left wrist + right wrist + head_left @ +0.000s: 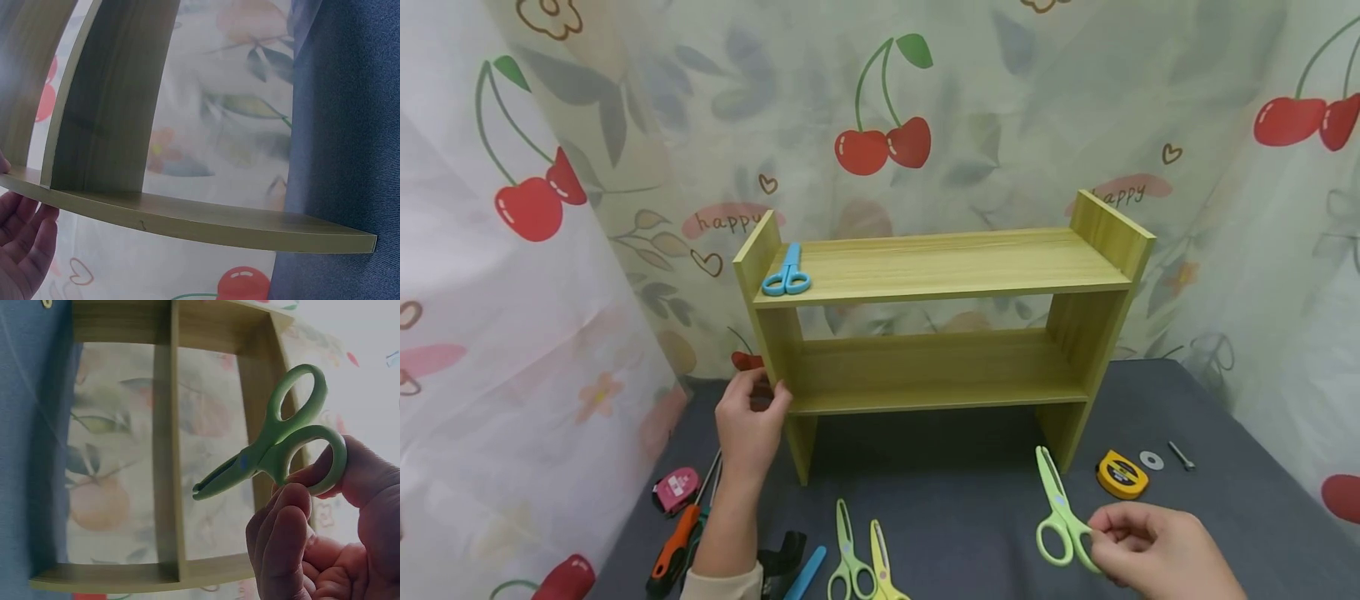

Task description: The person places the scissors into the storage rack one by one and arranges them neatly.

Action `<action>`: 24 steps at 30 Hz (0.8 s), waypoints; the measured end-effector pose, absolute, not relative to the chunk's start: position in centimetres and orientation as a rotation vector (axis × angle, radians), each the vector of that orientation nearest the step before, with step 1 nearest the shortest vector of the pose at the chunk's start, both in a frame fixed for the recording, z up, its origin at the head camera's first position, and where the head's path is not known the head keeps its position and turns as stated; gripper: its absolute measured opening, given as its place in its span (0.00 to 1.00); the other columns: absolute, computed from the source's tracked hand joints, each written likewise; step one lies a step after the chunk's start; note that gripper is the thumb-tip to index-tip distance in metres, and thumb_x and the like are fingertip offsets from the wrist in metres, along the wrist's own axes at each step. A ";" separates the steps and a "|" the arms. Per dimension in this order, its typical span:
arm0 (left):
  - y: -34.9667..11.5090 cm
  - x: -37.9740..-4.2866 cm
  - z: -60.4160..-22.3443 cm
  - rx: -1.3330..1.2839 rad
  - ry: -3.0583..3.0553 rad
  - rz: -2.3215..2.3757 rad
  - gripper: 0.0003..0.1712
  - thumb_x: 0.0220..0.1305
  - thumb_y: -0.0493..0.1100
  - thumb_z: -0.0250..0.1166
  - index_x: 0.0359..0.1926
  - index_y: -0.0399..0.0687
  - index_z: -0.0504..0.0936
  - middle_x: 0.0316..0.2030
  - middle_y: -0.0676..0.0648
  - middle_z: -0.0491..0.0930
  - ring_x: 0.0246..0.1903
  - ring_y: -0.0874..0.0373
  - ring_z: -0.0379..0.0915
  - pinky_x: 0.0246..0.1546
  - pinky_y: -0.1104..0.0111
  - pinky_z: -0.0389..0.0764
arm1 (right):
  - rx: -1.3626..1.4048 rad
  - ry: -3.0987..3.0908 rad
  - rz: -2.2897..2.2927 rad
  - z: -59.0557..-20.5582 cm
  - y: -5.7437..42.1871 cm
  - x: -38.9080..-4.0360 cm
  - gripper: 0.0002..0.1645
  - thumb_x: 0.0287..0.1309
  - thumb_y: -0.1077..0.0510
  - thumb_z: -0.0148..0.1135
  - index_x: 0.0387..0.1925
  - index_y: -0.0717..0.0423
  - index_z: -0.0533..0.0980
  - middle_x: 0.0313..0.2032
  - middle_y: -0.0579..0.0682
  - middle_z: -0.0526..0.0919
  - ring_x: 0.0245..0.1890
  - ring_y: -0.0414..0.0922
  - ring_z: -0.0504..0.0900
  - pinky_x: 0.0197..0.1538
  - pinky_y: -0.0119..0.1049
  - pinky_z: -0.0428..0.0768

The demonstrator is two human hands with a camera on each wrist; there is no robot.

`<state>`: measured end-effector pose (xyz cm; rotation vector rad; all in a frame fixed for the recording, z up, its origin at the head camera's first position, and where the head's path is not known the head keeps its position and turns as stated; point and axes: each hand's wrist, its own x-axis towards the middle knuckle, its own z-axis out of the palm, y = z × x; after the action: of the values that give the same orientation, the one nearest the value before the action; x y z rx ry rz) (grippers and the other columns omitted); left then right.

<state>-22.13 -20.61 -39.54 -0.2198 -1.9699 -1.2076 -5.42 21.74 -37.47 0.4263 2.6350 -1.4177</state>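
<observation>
The right hand (pixel 1157 546) was nearly closed, its thumb and index finger pinching one finger loop of the light-green scissors (pixel 1058 510); the scissors were held over the bench (pixel 955 492), blades directed toward the right leg of the two-tier wooden shelf (pixel 940 265). The left hand (pixel 752 421) gripped the front edge of the shelf's left side panel (pixel 781 337), thumb on the inner face and fingers on the outer face. The shelf stood upright on the bench. Blue scissors (pixel 787 275) lay at the left end of its upper board. Beyond the right hand were a yellow tape measure (pixel 1122 475), a flat washer (pixel 1152 460) and a bolt (pixel 1182 456). Near the left forearm were a pink tape measure (pixel 677 489) and an orange-and-black screwdriver (pixel 682 533). Another pair of green scissors (pixel 847 554) lay beside yellow scissors (pixel 883 562) at the near side. A cherry-print sheet (pixel 970 83) formed the background.
</observation>
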 end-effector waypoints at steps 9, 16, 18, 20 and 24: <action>-20.7 -22.2 -39.6 -0.223 -1.972 -1.207 0.09 0.61 0.34 0.70 0.43 0.38 0.85 0.37 0.45 0.82 0.33 0.55 0.80 0.32 0.81 0.78 | 0.324 2.721 -1.379 -35.5 22.5 -4.8 0.10 0.56 0.59 0.68 0.40 0.58 0.84 0.26 0.47 0.84 0.26 0.43 0.80 0.33 0.33 0.77; -20.7 -22.2 -39.6 -0.235 -1.962 -1.200 0.09 0.61 0.34 0.70 0.43 0.38 0.85 0.37 0.44 0.81 0.33 0.55 0.80 0.32 0.83 0.77 | 0.142 2.845 -1.425 -34.4 23.0 -4.5 0.08 0.58 0.62 0.68 0.41 0.58 0.83 0.26 0.45 0.85 0.28 0.41 0.83 0.34 0.32 0.80; -20.7 -22.2 -39.6 -0.235 -1.960 -1.200 0.09 0.61 0.33 0.70 0.43 0.38 0.85 0.37 0.44 0.81 0.32 0.55 0.80 0.31 0.82 0.77 | 0.106 2.862 -1.435 -34.0 23.0 -4.5 0.07 0.60 0.61 0.69 0.40 0.57 0.83 0.26 0.45 0.85 0.29 0.41 0.83 0.34 0.32 0.80; -20.7 -22.2 -39.6 -0.235 -1.958 -1.197 0.09 0.60 0.33 0.70 0.43 0.38 0.85 0.37 0.44 0.81 0.32 0.55 0.81 0.31 0.81 0.78 | 0.077 2.871 -1.442 -33.4 23.0 -4.5 0.06 0.61 0.60 0.69 0.40 0.56 0.83 0.27 0.45 0.85 0.29 0.41 0.83 0.34 0.32 0.79; -20.7 -22.2 -39.6 -0.230 -1.959 -1.195 0.09 0.60 0.34 0.70 0.42 0.38 0.85 0.37 0.45 0.82 0.32 0.55 0.81 0.31 0.77 0.80 | 0.032 2.907 -1.457 -32.2 22.9 -4.4 0.05 0.63 0.60 0.69 0.39 0.55 0.83 0.28 0.45 0.86 0.30 0.41 0.83 0.34 0.32 0.79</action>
<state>-22.18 -20.65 -39.58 -0.2300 -1.9591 -1.1950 -4.41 22.93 -32.22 0.0322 2.9068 -1.4569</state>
